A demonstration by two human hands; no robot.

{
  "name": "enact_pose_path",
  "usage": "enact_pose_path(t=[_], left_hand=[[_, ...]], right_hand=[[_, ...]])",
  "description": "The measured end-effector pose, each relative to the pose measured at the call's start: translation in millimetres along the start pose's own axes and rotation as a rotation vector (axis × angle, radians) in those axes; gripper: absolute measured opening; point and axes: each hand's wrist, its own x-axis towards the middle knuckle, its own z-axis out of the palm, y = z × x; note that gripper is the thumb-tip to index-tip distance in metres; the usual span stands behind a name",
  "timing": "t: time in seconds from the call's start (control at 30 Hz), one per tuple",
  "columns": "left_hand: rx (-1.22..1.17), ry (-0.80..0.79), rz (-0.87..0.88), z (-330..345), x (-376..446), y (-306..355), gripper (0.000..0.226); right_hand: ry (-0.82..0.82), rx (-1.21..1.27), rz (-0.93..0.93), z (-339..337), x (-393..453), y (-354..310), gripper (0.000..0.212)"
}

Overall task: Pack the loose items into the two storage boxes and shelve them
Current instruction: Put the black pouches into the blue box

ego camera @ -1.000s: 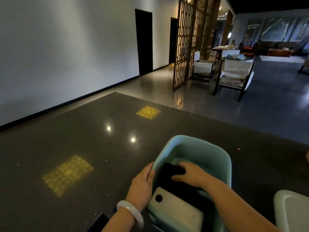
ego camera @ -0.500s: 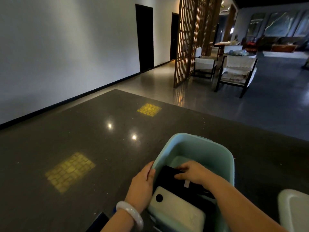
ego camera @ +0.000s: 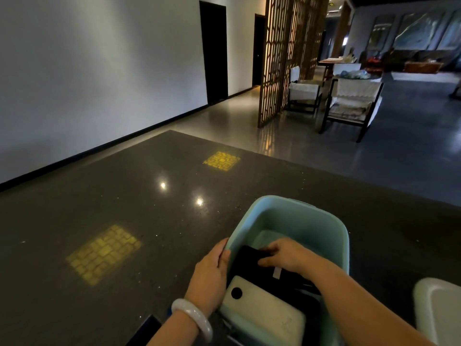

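Packing step: box (ego camera: 294, 221) steadied at its left rim by left hand (ego camera: 212, 273), black pouch (ego camera: 252, 265) gripped inside by right hand (ego camera: 284, 254); seating, release judged next.

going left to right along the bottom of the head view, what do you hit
bracelet on the left wrist → left hand on the blue box's rim → white power bank inside the box → right hand on the black pouch → white box
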Motion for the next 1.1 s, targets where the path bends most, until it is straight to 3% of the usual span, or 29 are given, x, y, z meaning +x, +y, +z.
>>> enact_pose_path(t=[0.33,0.47,0.57,0.63,0.77,0.9,1.1], left_hand=[[-0.048,-0.045,0.013,-2,1,-1,0.037],[-0.01,-0.126,0.038,-16,6,-10,0.034],[0.073,-0.073,0.023,-41,6,-27,0.038],[0.119,-0.015,-0.004,-66,1,-42,0.035],[0.379,0.157,-0.031,-127,-17,-72,0.039],[0.689,0.243,-0.175,-199,-51,-104,0.045],[0.748,0.341,-0.435,-296,-127,-169,0.044]], right_hand=[[0.056,0.044,0.01,3,1,-2,0.034],[0.29,0.069,-0.033,-9,-4,-14,0.024],[0.487,0.015,-0.101,-20,-7,-46,0.016],[0.519,-0.02,-0.188,-19,-3,-80,0.02],[0.405,-0.192,-0.323,16,18,-163,0.025],[0.233,-0.415,-0.43,81,46,-241,0.041],[0.001,-0.569,-0.596,190,72,-349,0.044]])
